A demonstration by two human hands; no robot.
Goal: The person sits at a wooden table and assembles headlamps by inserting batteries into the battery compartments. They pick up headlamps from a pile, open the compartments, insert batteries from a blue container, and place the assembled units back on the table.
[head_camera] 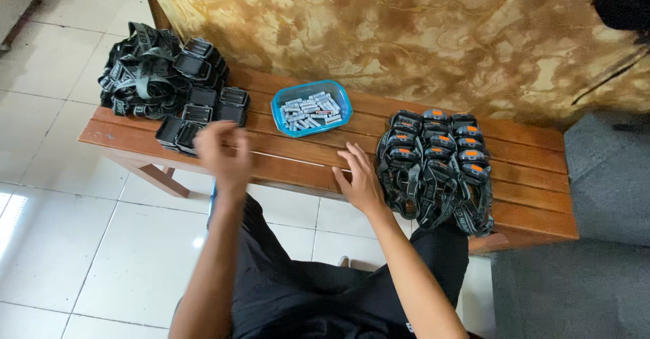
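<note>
My left hand (223,155) hovers blurred over the front of a wooden bench (298,156), fingers apart and holding nothing, just right of a heap of black headlamps with grey straps (169,75). My right hand (357,176) lies flat on the bench, fingers spread, empty, touching the left edge of a tidy group of headlamps with orange buttons (437,166). A blue tray (313,107) filled with small grey batteries sits between the two piles, beyond both hands.
The bench stands against a brown marbled wall (406,28) on a white tiled floor (81,244). A grey mat (596,197) lies to the right. My black-clad legs are below the bench's front edge.
</note>
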